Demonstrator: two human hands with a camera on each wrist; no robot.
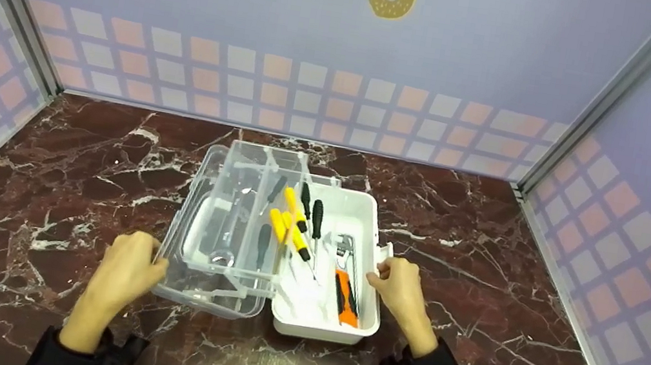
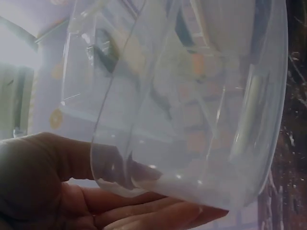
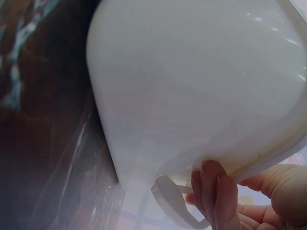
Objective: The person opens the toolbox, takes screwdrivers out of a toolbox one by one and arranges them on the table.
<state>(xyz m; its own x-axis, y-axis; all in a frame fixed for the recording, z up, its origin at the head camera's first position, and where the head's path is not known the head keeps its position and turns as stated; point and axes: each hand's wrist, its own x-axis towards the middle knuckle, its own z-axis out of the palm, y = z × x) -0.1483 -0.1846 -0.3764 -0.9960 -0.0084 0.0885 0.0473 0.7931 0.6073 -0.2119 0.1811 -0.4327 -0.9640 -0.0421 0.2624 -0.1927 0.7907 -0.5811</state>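
Note:
A white toolbox (image 1: 318, 331) lies open, its clear plastic lid (image 1: 167, 275) folded out to the left. My left hand (image 1: 129, 269) grips the lid's outer edge, thumb on one side and fingers on the other in the left wrist view. With my right hand (image 1: 403, 289) I pinch the toolbox's right rim beside the white latch (image 3: 175, 203). Inside the box are an adjustable wrench (image 1: 347, 300) with an orange and black handle, black-handled screwdrivers (image 1: 318, 217) and yellow-and-black handled tools (image 1: 295, 202). A clear tray (image 1: 248, 177) stands raised over the lid side; dark-handled tools (image 1: 263, 244) show through the plastic.
The toolbox stands on a dark red marbled tabletop (image 1: 468, 231). Lilac panels with pink and white checks (image 1: 307, 95) enclose the back and both sides. Metal posts (image 1: 599, 102) stand at the corners.

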